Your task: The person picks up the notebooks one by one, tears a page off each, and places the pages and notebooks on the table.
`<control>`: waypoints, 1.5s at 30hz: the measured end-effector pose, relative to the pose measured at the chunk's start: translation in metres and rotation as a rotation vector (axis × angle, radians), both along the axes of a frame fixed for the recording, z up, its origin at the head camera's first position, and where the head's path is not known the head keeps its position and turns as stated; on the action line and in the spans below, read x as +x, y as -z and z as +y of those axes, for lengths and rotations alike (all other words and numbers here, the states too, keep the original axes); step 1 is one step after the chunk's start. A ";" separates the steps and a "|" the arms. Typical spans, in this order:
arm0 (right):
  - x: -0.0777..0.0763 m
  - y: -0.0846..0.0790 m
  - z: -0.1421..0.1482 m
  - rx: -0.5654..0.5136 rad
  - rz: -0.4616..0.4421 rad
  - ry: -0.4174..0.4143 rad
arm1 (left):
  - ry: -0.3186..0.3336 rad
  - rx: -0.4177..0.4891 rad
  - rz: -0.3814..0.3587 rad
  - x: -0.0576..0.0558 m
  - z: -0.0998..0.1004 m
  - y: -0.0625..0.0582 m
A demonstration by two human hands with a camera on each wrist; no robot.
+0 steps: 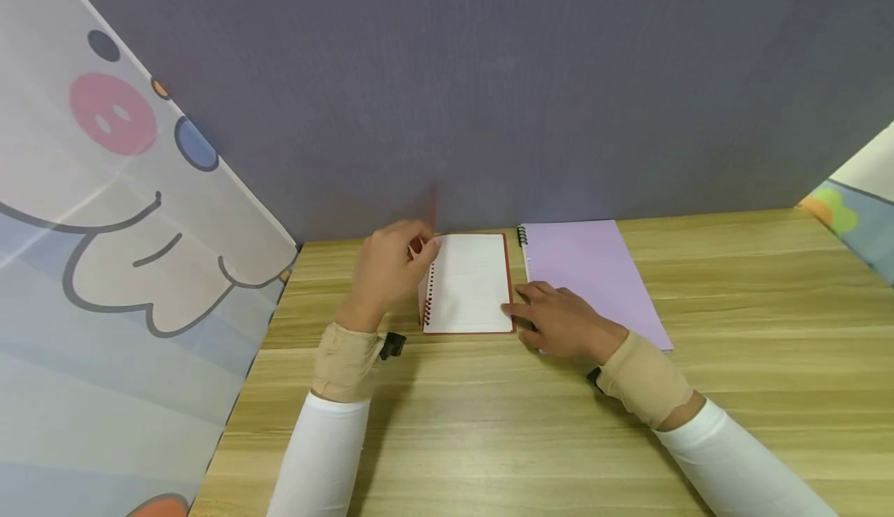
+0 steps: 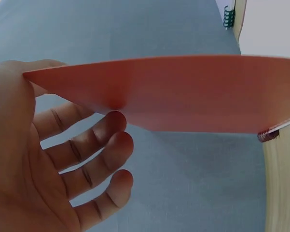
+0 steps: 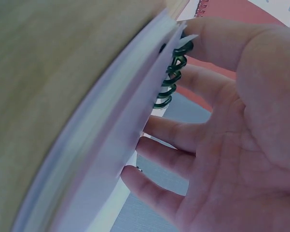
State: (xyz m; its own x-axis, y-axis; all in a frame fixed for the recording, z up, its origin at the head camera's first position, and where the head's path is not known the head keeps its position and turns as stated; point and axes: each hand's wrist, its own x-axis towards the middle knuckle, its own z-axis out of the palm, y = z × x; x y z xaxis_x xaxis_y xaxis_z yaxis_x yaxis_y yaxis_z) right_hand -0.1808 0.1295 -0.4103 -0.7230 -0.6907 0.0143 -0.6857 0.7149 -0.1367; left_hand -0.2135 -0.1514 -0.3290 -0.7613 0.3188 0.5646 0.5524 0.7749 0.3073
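Observation:
A small spiral notebook (image 1: pixel 468 284) lies with a white lined page upward. Its red cover (image 2: pixel 183 94) is lifted at the left, and my left hand (image 1: pixel 393 265) pinches the cover's edge with the thumb and a finger, the other fingers loosely bent. My right hand (image 1: pixel 562 323) has its fingers spread and fairly straight. One fingertip touches the small notebook's right edge, and the others rest along the spiral side of a larger lilac notebook (image 1: pixel 587 268). Close up in the right wrist view, the dark coil (image 3: pixel 171 79) runs beside those fingers.
Both notebooks lie on a wood-grain table (image 1: pixel 475 431) against an upright grey panel (image 1: pixel 489 98). A cartoon-printed sheet (image 1: pixel 140 268) borders the left side, and another printed sheet (image 1: pixel 855 206) stands at the far right.

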 end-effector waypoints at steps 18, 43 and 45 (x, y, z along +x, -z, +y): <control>-0.001 0.002 0.001 -0.005 -0.019 0.014 | -0.110 -0.064 -0.213 0.003 -0.051 -0.011; 0.000 0.002 0.003 -0.013 -0.028 0.018 | -0.188 -0.145 -0.489 -0.005 -0.104 0.005; 0.000 0.002 0.004 -0.015 -0.031 0.019 | -0.203 -0.158 -0.514 -0.006 -0.106 0.007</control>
State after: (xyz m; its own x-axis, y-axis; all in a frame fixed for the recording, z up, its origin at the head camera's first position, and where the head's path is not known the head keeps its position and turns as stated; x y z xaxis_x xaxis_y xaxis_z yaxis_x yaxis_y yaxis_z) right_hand -0.1809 0.1332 -0.4120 -0.7363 -0.6767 0.0021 -0.6673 0.7255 -0.1683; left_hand -0.2196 -0.2573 -0.3358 -0.9801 0.1882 0.0629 0.1981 0.9080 0.3691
